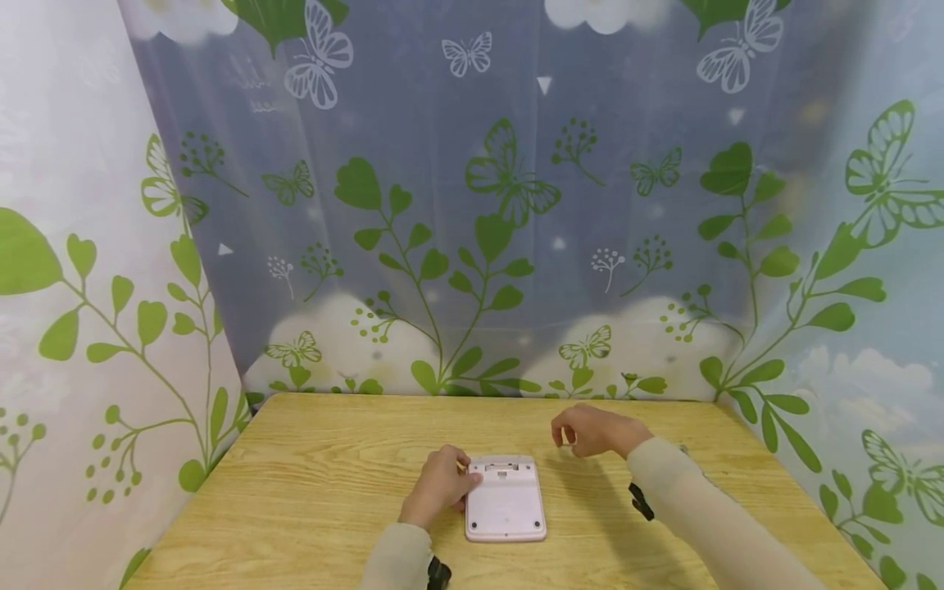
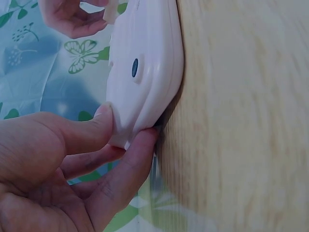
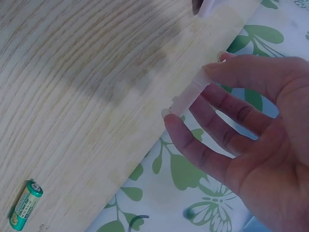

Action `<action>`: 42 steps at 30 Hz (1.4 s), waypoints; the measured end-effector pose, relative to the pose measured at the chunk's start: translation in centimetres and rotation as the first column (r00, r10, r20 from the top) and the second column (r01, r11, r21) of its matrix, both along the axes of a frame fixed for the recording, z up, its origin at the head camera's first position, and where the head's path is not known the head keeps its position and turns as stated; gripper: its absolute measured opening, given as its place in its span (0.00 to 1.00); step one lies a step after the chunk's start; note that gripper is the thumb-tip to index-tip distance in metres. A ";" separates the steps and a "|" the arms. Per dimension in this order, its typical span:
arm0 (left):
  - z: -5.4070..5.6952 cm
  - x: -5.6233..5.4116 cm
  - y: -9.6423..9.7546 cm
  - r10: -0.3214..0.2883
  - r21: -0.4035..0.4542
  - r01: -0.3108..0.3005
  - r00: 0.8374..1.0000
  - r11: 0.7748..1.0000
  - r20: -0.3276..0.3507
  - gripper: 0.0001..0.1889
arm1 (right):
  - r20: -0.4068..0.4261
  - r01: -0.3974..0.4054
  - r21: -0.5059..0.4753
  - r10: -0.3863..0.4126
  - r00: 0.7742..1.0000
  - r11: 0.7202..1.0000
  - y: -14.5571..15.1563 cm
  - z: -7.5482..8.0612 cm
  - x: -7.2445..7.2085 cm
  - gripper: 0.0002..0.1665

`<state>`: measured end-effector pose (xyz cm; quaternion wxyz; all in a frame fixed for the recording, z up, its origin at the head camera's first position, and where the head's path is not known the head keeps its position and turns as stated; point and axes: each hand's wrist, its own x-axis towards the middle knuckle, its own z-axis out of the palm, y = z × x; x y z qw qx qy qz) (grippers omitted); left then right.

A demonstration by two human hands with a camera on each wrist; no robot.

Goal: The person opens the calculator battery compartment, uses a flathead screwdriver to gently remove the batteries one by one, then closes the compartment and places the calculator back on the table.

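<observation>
A pale pink calculator (image 1: 506, 506) lies face down on the wooden table, its battery compartment (image 1: 502, 468) uncovered at the far end. My left hand (image 1: 438, 485) pinches its far left corner, thumb on the back and fingers at the side edge, as the left wrist view shows. To the right of the calculator, my right hand (image 1: 593, 430) is raised over the table. Between its thumb and fingertips it holds a small pale battery cover (image 3: 190, 95). A green AAA-like battery (image 3: 26, 205) lies on the table beyond that hand.
The wooden table (image 1: 332, 442) has its far edge against a curtain (image 1: 442, 270) printed with leaves and butterflies. Similar curtains hang at the left and right sides. Dark straps (image 1: 641, 501) sit at the wrists over pale sleeves.
</observation>
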<state>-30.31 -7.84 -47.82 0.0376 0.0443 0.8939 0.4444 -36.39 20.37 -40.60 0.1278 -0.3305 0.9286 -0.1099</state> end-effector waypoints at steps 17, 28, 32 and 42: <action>-0.2 -0.2 -0.2 -0.007 0.011 0.007 1.000 1.000 -0.003 0.17 | -0.023 -0.076 -0.009 0.076 0.997 0.997 -2.3 0.7 0.5 0.21; -0.4 -0.2 -0.2 -0.018 -0.002 0.018 1.000 1.000 -0.011 0.16 | -0.017 -0.086 -0.014 0.086 0.996 0.996 -3.4 0.6 0.5 0.21; -0.4 -0.3 -0.2 -0.019 0.000 0.019 1.000 1.000 -0.010 0.16 | -0.014 -0.090 -0.021 0.089 0.996 0.996 -3.7 0.7 0.7 0.20; -0.4 -0.4 -0.2 -0.018 0.008 0.018 1.000 1.000 -0.006 0.16 | -0.015 -0.101 -0.012 0.100 0.995 0.995 -4.7 1.1 1.1 0.20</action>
